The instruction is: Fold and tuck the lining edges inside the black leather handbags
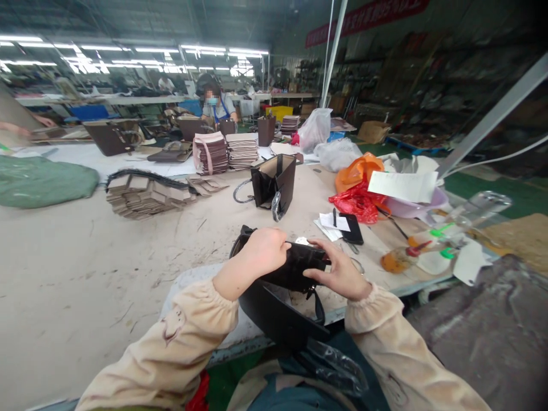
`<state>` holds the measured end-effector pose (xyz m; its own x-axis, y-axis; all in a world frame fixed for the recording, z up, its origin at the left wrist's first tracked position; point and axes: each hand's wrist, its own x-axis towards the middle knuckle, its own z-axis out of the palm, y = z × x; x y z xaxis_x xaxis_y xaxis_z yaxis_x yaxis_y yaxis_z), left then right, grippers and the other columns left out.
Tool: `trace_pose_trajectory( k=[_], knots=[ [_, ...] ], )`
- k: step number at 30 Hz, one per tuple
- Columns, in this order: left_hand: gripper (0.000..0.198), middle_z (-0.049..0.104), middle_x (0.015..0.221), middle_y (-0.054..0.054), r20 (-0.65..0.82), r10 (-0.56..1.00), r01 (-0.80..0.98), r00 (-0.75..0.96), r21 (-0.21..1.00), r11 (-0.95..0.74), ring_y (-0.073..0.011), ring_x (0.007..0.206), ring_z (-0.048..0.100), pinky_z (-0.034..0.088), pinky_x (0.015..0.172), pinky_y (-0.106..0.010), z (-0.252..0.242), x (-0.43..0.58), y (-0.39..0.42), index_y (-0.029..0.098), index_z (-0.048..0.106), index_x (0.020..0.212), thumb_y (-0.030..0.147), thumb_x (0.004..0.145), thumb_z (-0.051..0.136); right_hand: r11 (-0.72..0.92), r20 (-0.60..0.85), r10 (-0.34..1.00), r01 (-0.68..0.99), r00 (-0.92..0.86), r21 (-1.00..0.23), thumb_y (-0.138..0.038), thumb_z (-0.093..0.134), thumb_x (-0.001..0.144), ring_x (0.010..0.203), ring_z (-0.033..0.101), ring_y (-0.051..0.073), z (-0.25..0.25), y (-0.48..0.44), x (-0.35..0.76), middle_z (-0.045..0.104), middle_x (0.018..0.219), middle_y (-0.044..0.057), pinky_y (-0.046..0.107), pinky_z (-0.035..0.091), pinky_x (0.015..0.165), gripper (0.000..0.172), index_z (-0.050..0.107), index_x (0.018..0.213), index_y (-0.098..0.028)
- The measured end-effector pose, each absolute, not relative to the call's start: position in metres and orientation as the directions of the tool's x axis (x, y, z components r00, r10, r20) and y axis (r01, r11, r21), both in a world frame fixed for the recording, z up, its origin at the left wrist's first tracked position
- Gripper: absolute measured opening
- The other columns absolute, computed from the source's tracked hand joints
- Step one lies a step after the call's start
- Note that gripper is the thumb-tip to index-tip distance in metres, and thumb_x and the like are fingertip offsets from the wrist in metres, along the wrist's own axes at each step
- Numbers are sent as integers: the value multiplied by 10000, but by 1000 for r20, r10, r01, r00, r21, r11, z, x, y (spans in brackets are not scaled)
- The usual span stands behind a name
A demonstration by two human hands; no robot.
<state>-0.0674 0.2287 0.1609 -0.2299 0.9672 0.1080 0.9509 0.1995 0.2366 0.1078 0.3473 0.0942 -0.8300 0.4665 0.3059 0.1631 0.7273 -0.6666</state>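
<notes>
Black bag (278, 314) sits at lower centre of the frame, at the near edge of the counter (141, 257), mouth open, its near panel sloping toward the wearer. Left hand (261, 251): fingers curled in at the bag's upper edge; fingertips are partly hidden, so cannot tell what, if anything, they pinch. Right hand (338, 271): grip closed, thumb and fingers pinching the right end of the bag's inner section. A plastic-wrapped handle (338, 368) hangs at bottom centre and appears to belong to it. Progress, as judged: body panels are joined and the handle seems fitted, so assembly looks well along; handling around the mouth is under way and not finished. Remaining steps cannot be read from this view. Nearby, a second bag (286, 182) stands open mid-frame, hands clear of it, apparently at a similar stage. Stacked brown pieces (212, 154) lie beyond, upper centre; phone (351, 229) and glue bottle (396, 261) at right, untouched.
</notes>
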Motion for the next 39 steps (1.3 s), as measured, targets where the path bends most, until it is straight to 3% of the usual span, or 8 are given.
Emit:
trace_pose_trajectory(
  k=[2, 5, 11, 16, 22, 26, 31, 39],
  knots=[
    [249, 657, 745, -114, 105, 964, 952, -245, 214, 218, -233, 704, 614, 435, 650, -320, 160, -68, 233, 117, 682, 746, 253, 846, 500, 711, 269, 499, 212, -824, -671, -352, 747, 661, 1053, 563, 244, 89, 349, 106, 571, 1184, 91, 380, 497, 847, 671, 457, 1251, -218],
    [266, 664, 743, -132, 100, 960, 953, -261, 183, 240, -244, 718, 621, 438, 651, -326, 160, -69, 241, 107, 688, 757, 260, 848, 490, 694, 252, 529, 243, -811, -678, -320, 722, 674, 994, 594, 231, 83, 357, 100, 604, 1125, 80, 389, 489, 852, 608, 467, 1216, -214],
    [280, 664, 708, -104, 106, 953, 953, -284, 143, 268, -222, 699, 616, 412, 619, -301, 159, -74, 248, 130, 684, 723, 283, 849, 487, 701, 331, 480, 129, -812, -702, -330, 737, 667, 919, 610, 207, 76, 374, 86, 637, 1051, 52, 342, 489, 794, 566, 516, 1174, -215],
    [301, 641, 655, -68, 121, 934, 939, -337, 114, 324, -188, 651, 586, 367, 592, -281, 157, -77, 253, 143, 648, 652, 300, 853, 489, 627, 381, 453, -15, -806, -779, -365, 717, 706, 705, 595, 159, 68, 387, 74, 644, 773, -5, 266, 466, 644, 304, 624, 933, -185],
    [299, 572, 599, -10, 113, 920, 923, -374, 136, 359, -140, 618, 522, 350, 602, -246, 158, -75, 257, 156, 571, 580, 281, 842, 497, 642, 467, 459, -81, -756, -762, -396, 676, 744, 641, 575, 141, 60, 393, 70, 625, 666, -13, 238, 428, 594, 221, 636, 751, -180],
    [314, 528, 573, 9, 98, 918, 915, -384, 176, 364, -125, 590, 496, 337, 585, -233, 159, -75, 256, 155, 547, 569, 296, 843, 489, 692, 490, 455, -51, -744, -720, -389, 685, 728, 613, 554, 127, 64, 393, 72, 610, 643, -21, 223, 392, 576, 212, 627, 729, -185],
    [309, 530, 582, 10, 91, 909, 902, -406, 200, 383, -129, 606, 507, 352, 594, -235, 160, -73, 256, 153, 566, 588, 318, 838, 494, 669, 528, 450, -120, -721, -734, -357, 683, 738, 698, 579, 136, 65, 394, 70, 652, 762, -16, 235, 407, 644, 204, 659, 887, -220],
    [260, 609, 650, -2, 69, 905, 885, -421, 252, 392, -133, 651, 558, 405, 633, -228, 163, -69, 253, 157, 618, 664, 303, 840, 494, 722, 592, 404, -154, -697, -675, -303, 662, 755, 695, 563, 129, 65, 393, 68, 617, 741, -9, 230, 386, 631, 106, 637, 778, -202]
  ],
)
